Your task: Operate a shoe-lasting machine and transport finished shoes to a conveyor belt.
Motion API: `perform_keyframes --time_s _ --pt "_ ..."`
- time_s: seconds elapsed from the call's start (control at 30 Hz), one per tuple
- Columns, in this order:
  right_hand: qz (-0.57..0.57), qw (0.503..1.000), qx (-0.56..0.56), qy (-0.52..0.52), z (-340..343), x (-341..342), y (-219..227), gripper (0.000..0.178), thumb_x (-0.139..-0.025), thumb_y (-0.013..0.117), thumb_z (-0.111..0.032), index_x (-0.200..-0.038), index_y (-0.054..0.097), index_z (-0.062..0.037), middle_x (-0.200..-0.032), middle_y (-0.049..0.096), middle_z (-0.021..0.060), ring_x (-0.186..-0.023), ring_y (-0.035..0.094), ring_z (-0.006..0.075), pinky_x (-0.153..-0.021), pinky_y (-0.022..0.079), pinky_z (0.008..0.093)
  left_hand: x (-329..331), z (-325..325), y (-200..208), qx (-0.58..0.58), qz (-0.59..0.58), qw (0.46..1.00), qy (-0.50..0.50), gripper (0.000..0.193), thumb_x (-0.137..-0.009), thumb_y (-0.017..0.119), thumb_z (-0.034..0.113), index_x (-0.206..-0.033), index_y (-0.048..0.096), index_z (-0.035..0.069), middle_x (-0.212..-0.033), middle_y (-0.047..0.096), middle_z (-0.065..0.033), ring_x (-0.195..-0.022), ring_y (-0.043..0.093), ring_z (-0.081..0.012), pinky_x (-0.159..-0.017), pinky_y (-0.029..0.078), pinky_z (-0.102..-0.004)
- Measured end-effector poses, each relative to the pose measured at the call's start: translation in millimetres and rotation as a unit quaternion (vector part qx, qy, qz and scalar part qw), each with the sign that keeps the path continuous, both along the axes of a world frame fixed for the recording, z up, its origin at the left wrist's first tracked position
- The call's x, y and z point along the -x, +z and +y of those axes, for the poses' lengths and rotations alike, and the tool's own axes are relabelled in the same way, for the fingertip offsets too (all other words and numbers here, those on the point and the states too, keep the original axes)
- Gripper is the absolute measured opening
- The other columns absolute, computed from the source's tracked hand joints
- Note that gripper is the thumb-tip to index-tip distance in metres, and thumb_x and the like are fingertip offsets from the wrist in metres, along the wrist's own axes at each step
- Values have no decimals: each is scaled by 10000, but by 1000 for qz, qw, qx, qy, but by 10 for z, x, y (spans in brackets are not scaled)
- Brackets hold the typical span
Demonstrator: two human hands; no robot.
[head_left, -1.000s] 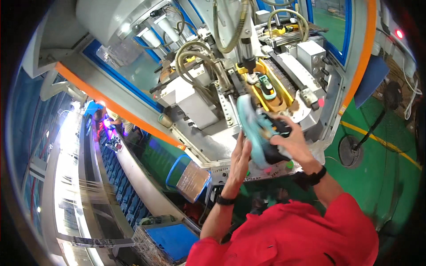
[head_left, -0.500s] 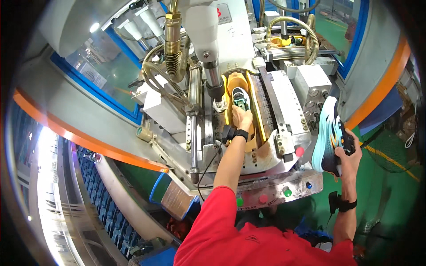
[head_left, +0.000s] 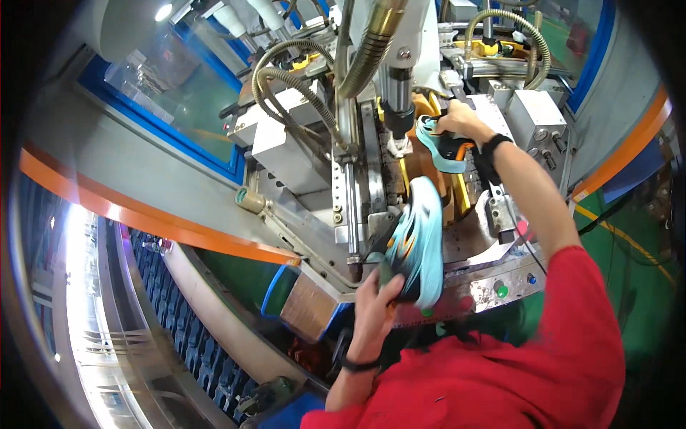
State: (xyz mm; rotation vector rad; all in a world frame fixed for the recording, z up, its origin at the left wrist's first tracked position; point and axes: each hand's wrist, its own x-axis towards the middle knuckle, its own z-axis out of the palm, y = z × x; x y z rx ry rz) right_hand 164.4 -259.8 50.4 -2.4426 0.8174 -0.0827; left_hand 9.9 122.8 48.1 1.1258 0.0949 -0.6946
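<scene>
A shoe (head_left: 427, 239) with a pale aqua sole, black upper and orange details hangs at a tilt in front of the machine. My left hand (head_left: 375, 304) is closed around its near end. Farther off, my right hand (head_left: 464, 120) grips a second shoe (head_left: 446, 150) of similar colours by its far end. That shoe is over the yellow-sided press cavity (head_left: 462, 189); whether it rests on the bottom cannot be told. Just left of it stands the machine's vertical metal ram (head_left: 397, 100). Both hands blur slightly.
Hoses (head_left: 375, 43) and a cylinder (head_left: 350, 207) rise left of the cavity. A front panel carries coloured buttons (head_left: 502, 292). An orange-edged housing (head_left: 157, 222) curves round at left, with a conveyor of dark blue pieces (head_left: 179, 322) below. A blue-edged bin (head_left: 307, 304) stands low.
My left hand has drawn back from the cavity toward me and now holds a shoe. My right hand has carried its shoe from the right side to over the cavity.
</scene>
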Motion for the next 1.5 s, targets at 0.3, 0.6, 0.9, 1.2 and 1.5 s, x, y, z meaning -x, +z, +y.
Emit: perform_keyframes --time_s 0.3,0.6,0.9,1.2,1.5 --pt "-120 985 125 -1 517 -376 -1329 433 -746 614 -132 -1090 437 63 -910 664 268 -888 661 424 -773 536 488 1281 1450 250 -105 -52 918 380 344 -877 610 43 -1209 553 -30 -1021 654 -87 -847 664 -170 -680 542 -271" --pt "-406 870 8 279 2019 1799 -708 163 -750 630 -86 -909 605 -55 -919 612 145 -834 601 328 -763 497 452 2003 1648 -276 -126 49 855 500 234 -893 643 187 -1057 609 23 -955 669 -70 -745 653 -186 -553 492 -268" --pt "-180 879 -11 442 2690 2407 -2564 342 -801 601 -115 -1125 511 -56 -1001 549 164 -1012 579 365 -759 534 428 2229 1242 -235 -134 56 864 482 248 -891 650 209 -1056 609 28 -951 687 -80 -714 667 -196 -470 456 -201" --pt "-397 851 -154 307 2047 1929 -399 324 -788 696 -177 -1072 590 -64 -892 603 111 -734 560 278 -629 463 389 2410 1337 -325 -101 68 844 523 235 -881 644 196 -1032 612 18 -937 670 -74 -803 666 -203 -642 531 -318" --pt "-553 789 -236 128 578 184 1770 413 -700 755 -226 -1001 636 31 -756 645 67 -627 597 140 -544 475 287 2425 1362 -660 -32 91 853 513 265 -912 620 195 -1120 602 31 -1059 683 -102 -934 670 -276 -798 548 -459"
